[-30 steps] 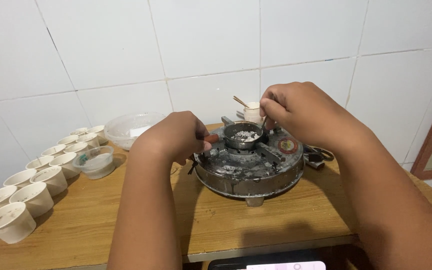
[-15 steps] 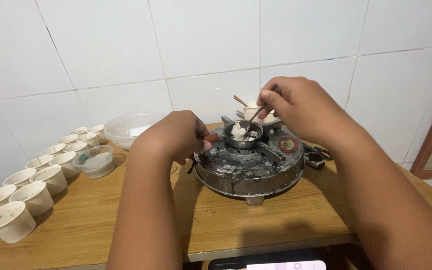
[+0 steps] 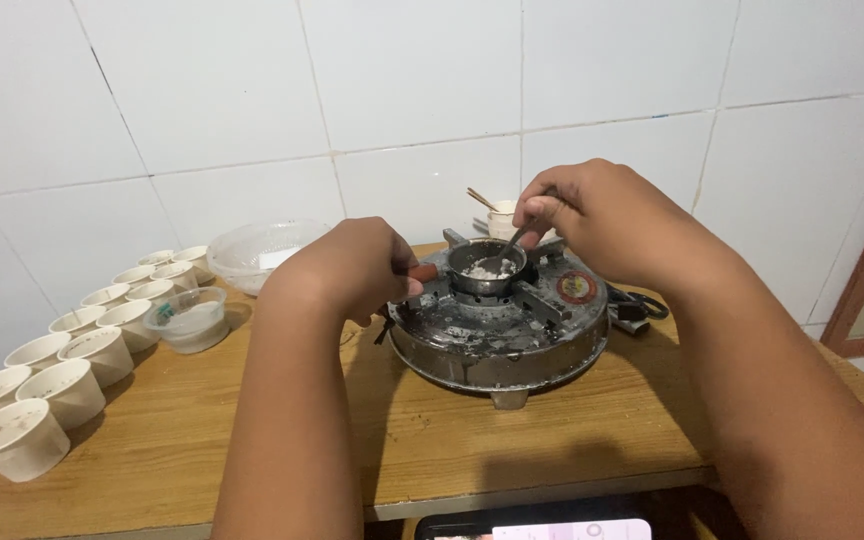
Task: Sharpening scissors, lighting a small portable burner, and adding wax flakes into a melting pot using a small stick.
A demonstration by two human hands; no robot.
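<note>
Little metal pot (image 3: 485, 268) sits on top of the round stove (image 3: 498, 330), right in its middle, with white lumpy stuff inside. Left hand (image 3: 350, 268) curled tight around the pot's red handle (image 3: 423, 273), on the stove's left side. Right hand (image 3: 592, 220) above the stove's back edge, fingers pinched on a thin spoon (image 3: 510, 245) dipping into the pot. Best to grip the handle firmly so the pot stays flat. Stir slow and gentle, down low, so nothing spills. Careful with fingers near hot metal. White cups (image 3: 82, 355) lined up well left of the stove.
</note>
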